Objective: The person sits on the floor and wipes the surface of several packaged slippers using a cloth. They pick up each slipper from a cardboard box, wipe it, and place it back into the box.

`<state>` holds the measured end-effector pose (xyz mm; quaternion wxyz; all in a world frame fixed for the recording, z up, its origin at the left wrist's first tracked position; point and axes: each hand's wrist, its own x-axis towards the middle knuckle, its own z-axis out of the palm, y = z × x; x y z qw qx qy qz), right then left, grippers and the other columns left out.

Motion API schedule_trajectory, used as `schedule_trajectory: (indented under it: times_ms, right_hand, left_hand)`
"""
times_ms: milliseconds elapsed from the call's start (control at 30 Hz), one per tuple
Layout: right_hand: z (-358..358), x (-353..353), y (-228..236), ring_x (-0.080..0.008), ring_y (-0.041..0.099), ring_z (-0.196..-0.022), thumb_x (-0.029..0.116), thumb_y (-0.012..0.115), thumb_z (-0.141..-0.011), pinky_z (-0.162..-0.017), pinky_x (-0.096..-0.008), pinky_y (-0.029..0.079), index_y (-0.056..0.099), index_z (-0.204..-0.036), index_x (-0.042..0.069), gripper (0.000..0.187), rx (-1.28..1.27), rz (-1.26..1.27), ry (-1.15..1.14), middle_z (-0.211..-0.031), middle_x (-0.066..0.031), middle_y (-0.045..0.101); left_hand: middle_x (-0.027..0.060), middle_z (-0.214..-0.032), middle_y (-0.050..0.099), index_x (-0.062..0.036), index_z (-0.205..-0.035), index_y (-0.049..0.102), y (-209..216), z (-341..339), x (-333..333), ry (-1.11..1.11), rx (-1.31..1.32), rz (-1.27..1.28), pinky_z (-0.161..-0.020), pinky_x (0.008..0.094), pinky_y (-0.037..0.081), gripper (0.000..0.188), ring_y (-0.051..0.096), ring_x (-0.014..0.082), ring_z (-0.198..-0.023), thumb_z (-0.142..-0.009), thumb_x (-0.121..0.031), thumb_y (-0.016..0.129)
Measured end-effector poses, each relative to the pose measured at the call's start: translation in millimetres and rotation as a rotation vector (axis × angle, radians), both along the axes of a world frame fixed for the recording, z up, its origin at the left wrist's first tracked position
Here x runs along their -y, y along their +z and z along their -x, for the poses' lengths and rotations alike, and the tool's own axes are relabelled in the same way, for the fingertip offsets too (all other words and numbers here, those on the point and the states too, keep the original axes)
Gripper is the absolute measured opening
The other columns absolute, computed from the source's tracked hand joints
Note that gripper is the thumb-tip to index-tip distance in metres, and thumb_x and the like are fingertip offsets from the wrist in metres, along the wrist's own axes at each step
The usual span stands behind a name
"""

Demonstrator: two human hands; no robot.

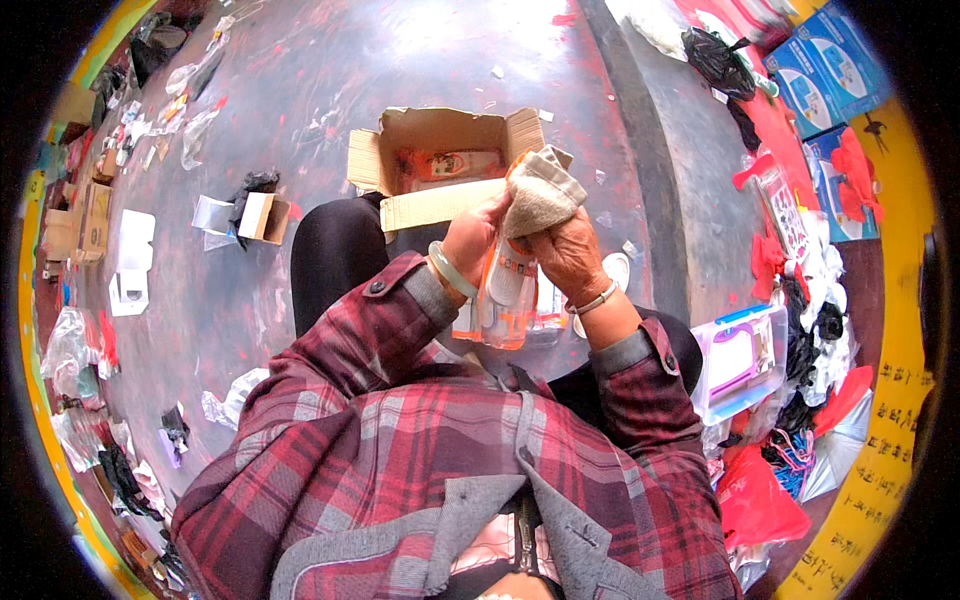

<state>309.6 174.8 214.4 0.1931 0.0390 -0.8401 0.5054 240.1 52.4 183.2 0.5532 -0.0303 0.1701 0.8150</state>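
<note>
In front of me my two hands come together around a folded beige cloth (543, 192) with a fuzzy, towel-like surface. My left hand (470, 242) has its fingers closed on the cloth's left side. On its lower right edge my right hand (570, 255) grips the same cloth. Just below, between my wrists, is a clear packet with orange print (507, 300); whether a hand also holds it I cannot tell. An open cardboard box (440, 205) stands beyond my hands, with a similar printed packet (465, 165) inside.
A small opened carton (265, 217) and white card pieces (130, 262) lie on the floor to the left. On the right are a clear plastic bin (742, 362), red bags (760, 500) and blue boxes (828, 65). Plastic scraps line both sides.
</note>
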Motion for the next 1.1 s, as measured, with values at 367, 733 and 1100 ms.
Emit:
schedule_trajectory:
  times_ms: [367, 733, 1100]
  right_hand:
    - [-10.1, 16.3, -3.5, -0.0340, 0.057, -0.098, 0.010, 0.060, -0.078, -0.087, -0.0389, 0.043, 0.061, -0.107, 0.008, 0.029, -0.089, -0.260, 0.128, -0.104, -0.0137, 0.061]
    - [-38.3, -1.9, 10.8, -0.0217, 0.058, -0.097, 0.015, 0.050, -0.089, -0.088, -0.0323, 0.044, 0.058, -0.109, 0.001, 0.026, 0.502, 0.606, 0.438, -0.107, -0.0078, 0.061]
    - [-13.5, -6.6, -28.4, -0.0191, 0.054, -0.101, 0.022, 0.057, -0.088, -0.084, -0.0318, 0.046, 0.045, -0.125, 0.003, 0.043, 0.406, 0.919, 0.023, -0.116, -0.0089, 0.055]
  left_hand:
    - [0.0182, -0.115, 0.056, 0.0002, -0.120, 0.048, -18.0, 28.6, 6.2, 0.070, 0.118, -0.134, -0.098, 0.0452, 0.038, 0.047, 0.054, 0.0311, -0.107, -0.094, -0.036, 0.034]
    - [0.0165, -0.114, 0.057, 0.0009, -0.121, 0.046, -18.3, 46.8, 15.7, 0.139, 0.067, -0.180, -0.086, 0.0529, 0.045, 0.048, 0.051, 0.0350, -0.111, -0.092, -0.033, 0.028]
    - [0.0015, -0.078, 0.055, -0.0096, -0.098, 0.054, 4.8, 10.4, -18.4, 0.421, -0.206, 0.149, -0.070, 0.0278, 0.047, 0.036, 0.056, 0.0139, -0.071, -0.094, -0.041, 0.035]
